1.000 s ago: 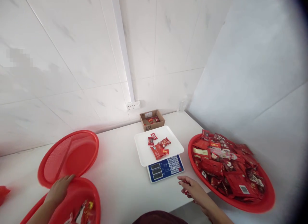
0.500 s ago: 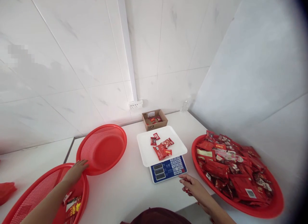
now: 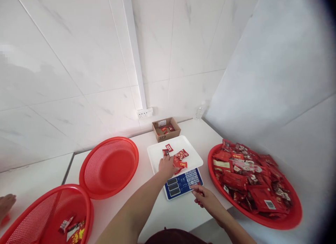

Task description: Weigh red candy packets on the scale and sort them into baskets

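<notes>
My left hand [image 3: 167, 166] is over the white tray [image 3: 154, 148] of a digital scale [image 3: 181, 184]. Its fingers are stretched out at the left edge of a red snack packet [image 3: 179, 164], partly covering it. Around it on the tray lie a patterned red packet [image 3: 181, 154] and two small wrapped pieces, one a small red packet [image 3: 169, 147]. In front of the scale's keypad, my right hand [image 3: 206, 198] is closed, with bits of red wrapper showing between its fingers. What exactly it holds is mostly hidden.
A red basket heaped with packets [image 3: 262, 188] stands right. Leftward are a bare red mesh basket [image 3: 112, 167] and another red basket [image 3: 88, 216] holding a few packets. A cardboard box [image 3: 170, 135] sits behind the scale. Another person's hand [image 3: 6, 203] shows at the left edge.
My left hand has moved from the rim of the left baskets to the packets on the scale tray. My right hand stays near the keypad. Another person's hand has appeared at far left.
</notes>
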Tool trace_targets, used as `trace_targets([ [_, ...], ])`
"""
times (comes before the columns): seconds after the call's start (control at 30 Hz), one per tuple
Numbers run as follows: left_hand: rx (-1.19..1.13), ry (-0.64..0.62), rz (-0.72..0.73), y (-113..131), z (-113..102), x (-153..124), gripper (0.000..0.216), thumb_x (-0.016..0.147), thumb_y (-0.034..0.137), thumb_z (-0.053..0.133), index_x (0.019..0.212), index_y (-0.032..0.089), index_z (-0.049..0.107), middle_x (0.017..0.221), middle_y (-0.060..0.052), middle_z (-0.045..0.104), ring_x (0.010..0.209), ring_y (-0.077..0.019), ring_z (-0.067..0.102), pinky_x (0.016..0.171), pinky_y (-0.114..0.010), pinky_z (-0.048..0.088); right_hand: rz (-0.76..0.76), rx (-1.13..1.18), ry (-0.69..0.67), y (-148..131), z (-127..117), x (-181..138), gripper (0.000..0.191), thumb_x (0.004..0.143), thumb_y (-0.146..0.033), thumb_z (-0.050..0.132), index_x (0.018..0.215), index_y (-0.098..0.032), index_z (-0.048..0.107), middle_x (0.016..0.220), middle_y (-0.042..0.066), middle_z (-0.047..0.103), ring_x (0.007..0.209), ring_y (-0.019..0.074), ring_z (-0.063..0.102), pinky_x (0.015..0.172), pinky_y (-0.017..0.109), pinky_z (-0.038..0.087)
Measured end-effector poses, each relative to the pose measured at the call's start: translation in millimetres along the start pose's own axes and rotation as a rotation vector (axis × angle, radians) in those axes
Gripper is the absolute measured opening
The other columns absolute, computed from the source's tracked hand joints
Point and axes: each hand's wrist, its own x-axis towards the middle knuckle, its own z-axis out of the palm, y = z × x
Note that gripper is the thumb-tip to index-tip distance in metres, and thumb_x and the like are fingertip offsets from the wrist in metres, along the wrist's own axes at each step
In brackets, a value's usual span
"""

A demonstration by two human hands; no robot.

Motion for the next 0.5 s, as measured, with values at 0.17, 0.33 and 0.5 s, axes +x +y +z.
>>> trace_targets([
  [0.17,-0.07,-0.022,-0.052,9.6,1.5,10.6,0.062,0.065,0.034,0.068,0.122,0.017,0.049,0.128,-0.018,0.048,0.123,-0.034,0.038,0.102,-0.043,0.028,-0.017,-0.022,0.036,7.5,-1.8,0.8,0.035,0.066,-0.04,0.056,0.094,-0.02,0.063,0.069,-0.001,0.056,0.063,0.0153,0.058,0.053,0.025,0.041],
  [0.33,-0.225,-0.001,-0.09,-2.3,-12.7,-5.5,0.046,0.07,0.018,0.06,0.116,0.017,0.053,0.128,-0.013,0.048,0.109,-0.0225,0.052,0.092,-0.03,0.041,-0.138,-0.205,0.103,-8.3,-2.3,23.3,0.031,0.074,-0.034,0.051,0.097,-0.019,0.064,0.073,0.002,0.061,0.068,0.0173,0.058,0.064,0.029,0.044],
  [0.5,-0.392,0.268,-0.214,-56.3,-56.4,-37.0,0.04,0.072,0.015,0.057,0.112,0.015,0.054,0.116,-0.011,0.057,0.102,-0.0195,0.055,0.088,-0.029,0.043,-0.287,-0.675,0.217,-48.5,8.2,48.3,0.035,0.083,-0.026,0.043,0.114,-0.019,0.059,0.112,0.01,0.058,0.094,0.021,0.057,0.081,0.031,0.041],
])
